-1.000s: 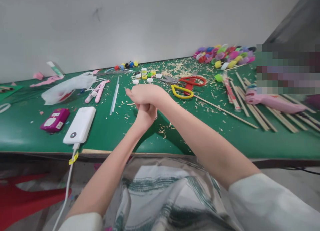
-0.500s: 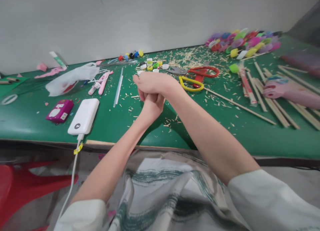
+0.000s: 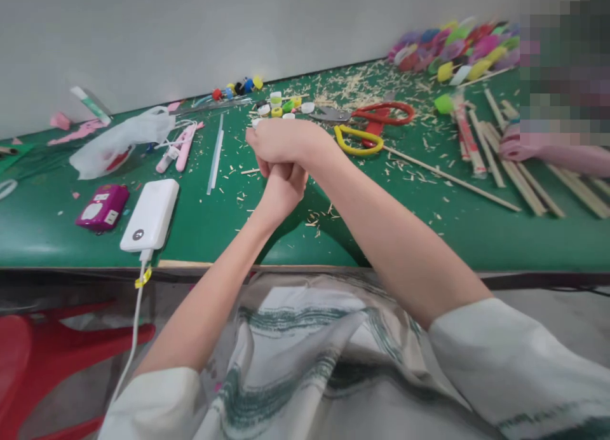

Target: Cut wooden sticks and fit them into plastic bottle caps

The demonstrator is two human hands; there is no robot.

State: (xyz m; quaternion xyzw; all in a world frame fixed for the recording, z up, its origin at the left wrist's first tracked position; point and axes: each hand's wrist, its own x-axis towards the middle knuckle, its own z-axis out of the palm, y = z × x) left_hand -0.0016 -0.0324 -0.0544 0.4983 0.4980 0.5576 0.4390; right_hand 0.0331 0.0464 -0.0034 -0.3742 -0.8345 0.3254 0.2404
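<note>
Green tabletop (image 3: 481, 240) — small caps (image 3: 277, 112) beyond hands (image 3: 288, 141).

Scissor handles (image 3: 361, 134) red, yellow; table (image 3: 500, 243) green; power bank (image 3: 151, 212) white; shirt (image 3: 295, 348) whitish, streaked dark green.

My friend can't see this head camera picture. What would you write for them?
A person's right hand curls over their left hand above a green table, hiding anything between them. Red-and-yellow-handled scissors lie to the right among scattered shavings; a white power bank sits on the left, pale sticks farther right.
</note>
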